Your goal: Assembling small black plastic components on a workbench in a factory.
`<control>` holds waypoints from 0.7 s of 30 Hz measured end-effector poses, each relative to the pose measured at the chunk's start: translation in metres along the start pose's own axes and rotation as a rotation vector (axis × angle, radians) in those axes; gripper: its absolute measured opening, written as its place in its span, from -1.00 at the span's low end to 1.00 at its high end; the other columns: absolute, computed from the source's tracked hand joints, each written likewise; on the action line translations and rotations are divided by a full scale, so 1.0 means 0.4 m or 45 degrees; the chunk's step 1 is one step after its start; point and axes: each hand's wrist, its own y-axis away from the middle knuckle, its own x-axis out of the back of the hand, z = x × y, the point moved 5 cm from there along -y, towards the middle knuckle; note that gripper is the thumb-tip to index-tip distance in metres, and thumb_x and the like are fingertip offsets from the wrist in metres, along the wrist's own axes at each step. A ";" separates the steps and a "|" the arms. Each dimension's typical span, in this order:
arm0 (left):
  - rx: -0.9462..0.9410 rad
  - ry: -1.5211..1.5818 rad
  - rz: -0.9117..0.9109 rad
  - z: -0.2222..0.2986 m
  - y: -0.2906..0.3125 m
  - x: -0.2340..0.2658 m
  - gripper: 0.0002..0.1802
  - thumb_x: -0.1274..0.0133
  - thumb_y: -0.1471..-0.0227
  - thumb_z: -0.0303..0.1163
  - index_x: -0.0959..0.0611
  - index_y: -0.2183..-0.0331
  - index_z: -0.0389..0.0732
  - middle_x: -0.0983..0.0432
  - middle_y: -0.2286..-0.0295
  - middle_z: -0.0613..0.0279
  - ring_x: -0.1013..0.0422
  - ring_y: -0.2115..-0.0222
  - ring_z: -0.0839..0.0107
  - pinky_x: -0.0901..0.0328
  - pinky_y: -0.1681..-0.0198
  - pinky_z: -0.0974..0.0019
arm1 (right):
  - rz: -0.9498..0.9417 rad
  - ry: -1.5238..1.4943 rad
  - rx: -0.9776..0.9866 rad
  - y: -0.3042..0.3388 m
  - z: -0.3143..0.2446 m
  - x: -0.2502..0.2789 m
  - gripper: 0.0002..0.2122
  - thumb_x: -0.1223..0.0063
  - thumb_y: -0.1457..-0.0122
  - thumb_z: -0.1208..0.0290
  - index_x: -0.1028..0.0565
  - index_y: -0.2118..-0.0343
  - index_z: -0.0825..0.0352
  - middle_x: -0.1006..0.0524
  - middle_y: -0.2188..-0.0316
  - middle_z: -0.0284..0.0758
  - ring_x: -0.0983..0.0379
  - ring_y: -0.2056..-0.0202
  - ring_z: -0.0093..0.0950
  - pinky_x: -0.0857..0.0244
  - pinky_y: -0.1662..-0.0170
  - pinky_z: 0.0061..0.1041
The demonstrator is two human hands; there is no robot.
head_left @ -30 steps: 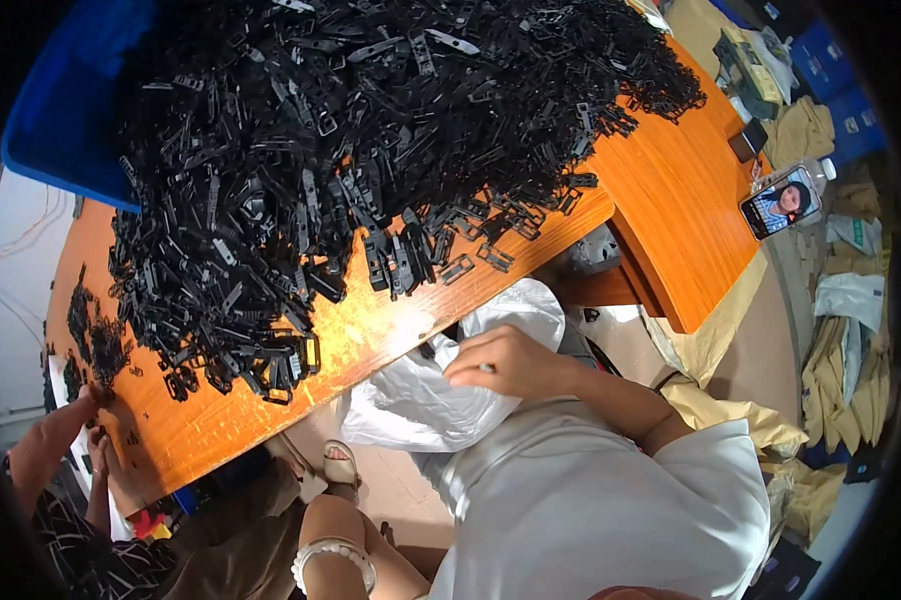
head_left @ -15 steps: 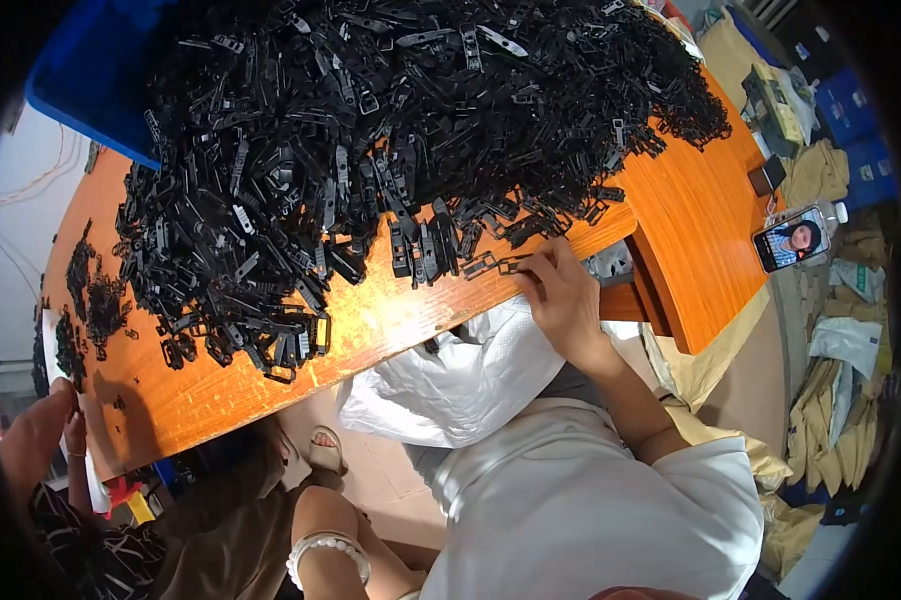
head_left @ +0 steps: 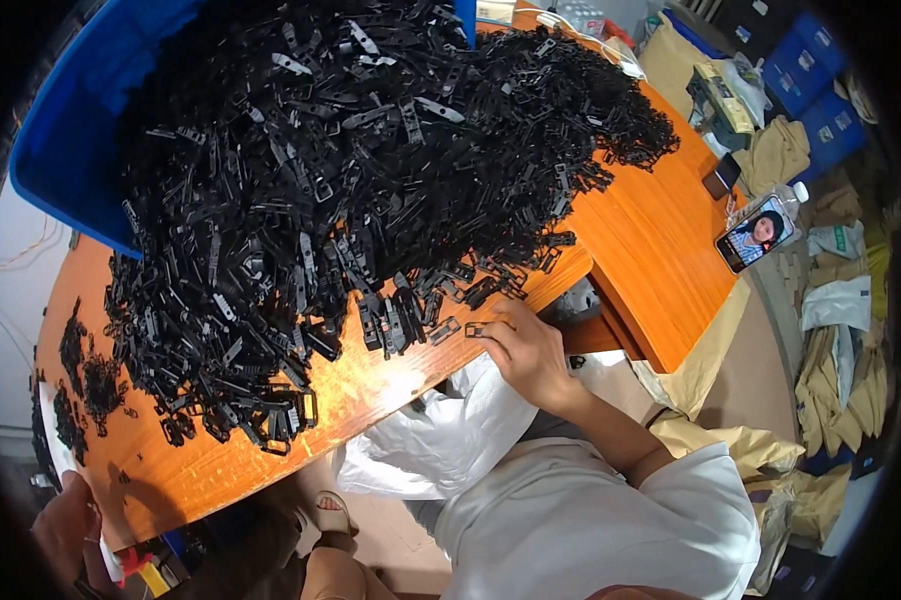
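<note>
My right hand (head_left: 528, 352) is at the table's front edge, thumb and fingers pinched on a small black rectangular frame (head_left: 477, 329). Just left of it another black frame piece (head_left: 444, 331) lies on the orange wooden table (head_left: 661, 255). Beyond them spreads a large heap of black plastic parts (head_left: 371, 170), some long and narrow, others open loops. Bare skin at the lower edge may belong to my left hand (head_left: 343, 577); no fingers can be made out there.
A blue bin (head_left: 56, 165) borders the heap at the far left. Another person's hand (head_left: 68, 525) is at the table's left end. A white sack (head_left: 436, 440) hangs below the front edge. At right a phone (head_left: 758, 236) leans against a bottle (head_left: 793, 195).
The view has shifted, so the table and heap appear lower and more of the blue bin shows. A pearl bracelet has dropped out of sight below. My right hand keeps its pinch on the frame.
</note>
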 end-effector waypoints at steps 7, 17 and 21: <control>-0.007 -0.103 -0.143 0.018 -0.058 0.011 -0.85 0.16 -0.02 -0.38 -0.32 0.51 -0.23 -0.30 0.52 0.22 -0.26 0.44 0.38 -0.11 0.29 0.27 | -0.006 -0.061 -0.028 -0.006 0.007 0.000 -0.91 -0.13 0.13 0.49 -0.47 0.53 0.35 -0.40 0.35 -0.25 -0.40 0.51 -0.39 -0.31 0.49 -0.49; 0.006 -0.281 -0.255 -0.068 -0.080 -0.026 -0.74 0.15 -0.01 -0.40 -0.33 0.67 -0.19 -0.31 0.67 0.31 -0.27 0.56 0.47 -0.11 0.38 0.38 | -0.063 -0.114 0.031 -0.007 -0.035 -0.017 -0.91 -0.14 0.15 0.53 -0.47 0.53 0.34 -0.40 0.37 -0.28 -0.42 0.49 -0.42 -0.32 0.48 -0.52; -0.054 -0.260 -0.262 0.059 -0.129 0.018 -0.80 0.17 0.01 -0.45 -0.32 0.64 -0.22 -0.30 0.65 0.23 -0.27 0.53 0.41 -0.12 0.37 0.34 | 0.020 -0.118 0.023 -0.007 -0.001 0.016 -0.90 -0.15 0.16 0.54 -0.47 0.52 0.34 -0.40 0.37 -0.28 -0.42 0.50 -0.42 -0.32 0.48 -0.53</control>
